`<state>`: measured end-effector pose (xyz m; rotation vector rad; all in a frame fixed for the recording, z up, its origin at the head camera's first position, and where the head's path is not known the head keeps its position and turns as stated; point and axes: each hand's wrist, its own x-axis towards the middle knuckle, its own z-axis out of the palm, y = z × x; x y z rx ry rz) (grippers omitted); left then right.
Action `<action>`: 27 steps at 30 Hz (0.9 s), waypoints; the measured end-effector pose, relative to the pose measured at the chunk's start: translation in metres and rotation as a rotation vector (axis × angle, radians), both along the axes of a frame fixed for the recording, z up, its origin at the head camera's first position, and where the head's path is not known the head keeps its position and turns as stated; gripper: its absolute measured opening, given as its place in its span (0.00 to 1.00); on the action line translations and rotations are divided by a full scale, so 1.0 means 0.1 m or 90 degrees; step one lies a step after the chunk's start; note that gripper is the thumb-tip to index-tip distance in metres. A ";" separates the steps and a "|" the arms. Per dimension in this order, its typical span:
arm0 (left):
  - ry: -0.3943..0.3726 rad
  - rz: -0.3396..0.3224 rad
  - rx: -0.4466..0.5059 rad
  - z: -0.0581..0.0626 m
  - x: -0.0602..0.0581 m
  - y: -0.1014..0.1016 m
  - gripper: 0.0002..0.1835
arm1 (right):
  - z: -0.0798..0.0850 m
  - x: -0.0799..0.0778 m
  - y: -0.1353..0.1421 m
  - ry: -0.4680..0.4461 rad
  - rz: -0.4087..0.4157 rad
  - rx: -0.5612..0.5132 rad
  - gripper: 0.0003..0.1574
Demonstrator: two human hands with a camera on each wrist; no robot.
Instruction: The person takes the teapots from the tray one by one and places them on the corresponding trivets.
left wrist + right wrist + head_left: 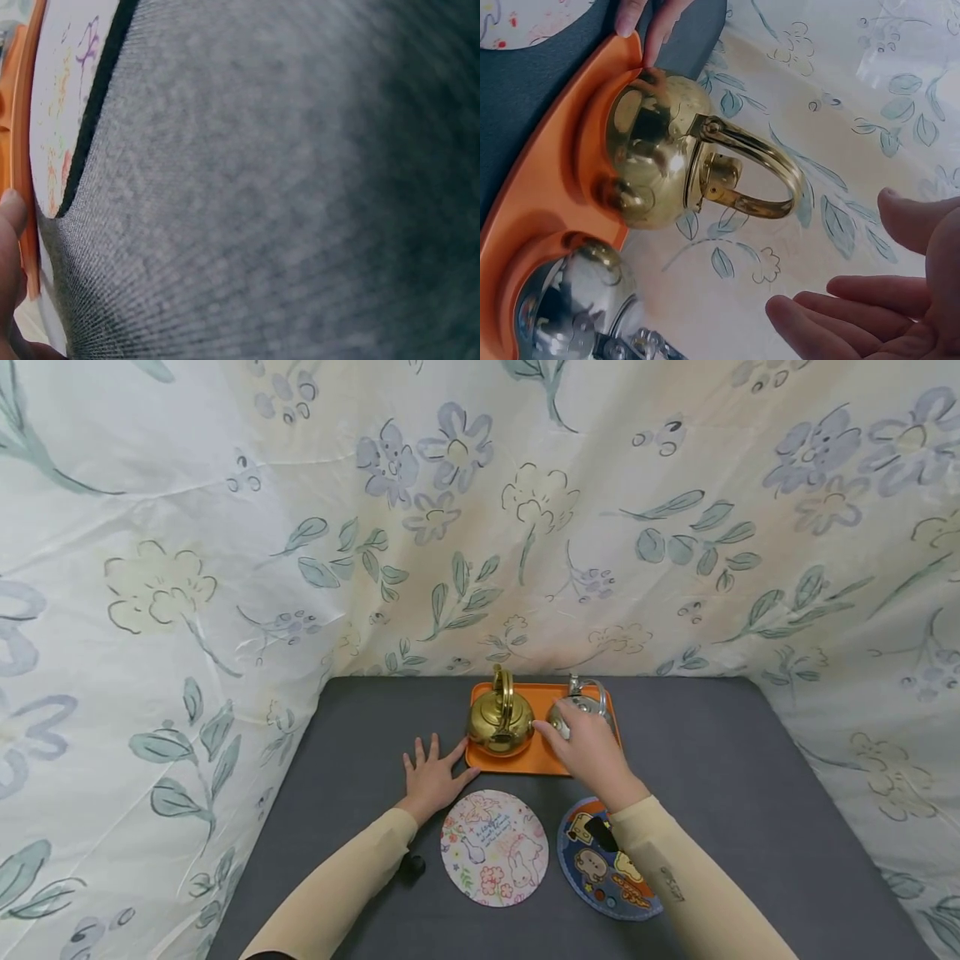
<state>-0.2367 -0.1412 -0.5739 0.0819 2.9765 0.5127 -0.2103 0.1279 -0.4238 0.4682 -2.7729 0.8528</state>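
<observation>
An orange tray [528, 765] lies against the back of the table with two shiny kettles on it. The gold kettle [498, 722] occupies the left side, its handle [784, 176] raised. On the right is the silver kettle [574, 300], partly covered by my right hand in the head view. My left hand [435, 779] lies with fingers spread at the tray's front left corner, touching its edge. My right hand [592, 752] hovers near the silver kettle; the right wrist view shows its fingers extended, thumb apart, holding nothing.
In front of the tray lie a round pink-and-white patterned mat [495, 852] and a round blue mat [592, 872] with cartoon figures, partly under my right forearm. A floral cloth [465, 568] hangs directly behind the grey table [690, 735].
</observation>
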 end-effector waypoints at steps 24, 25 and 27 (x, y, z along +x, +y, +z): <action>0.012 -0.015 -0.019 -0.07 0.01 -0.05 0.39 | -0.10 -0.36 -0.45 -0.035 -0.031 -0.049 0.42; 0.012 -0.016 -0.022 -0.09 0.01 -0.05 0.39 | -0.11 -0.37 -0.47 -0.029 -0.032 -0.048 0.42; 0.011 -0.014 -0.027 -0.11 0.01 -0.07 0.39 | -0.15 -0.40 -0.51 -0.027 -0.032 -0.051 0.41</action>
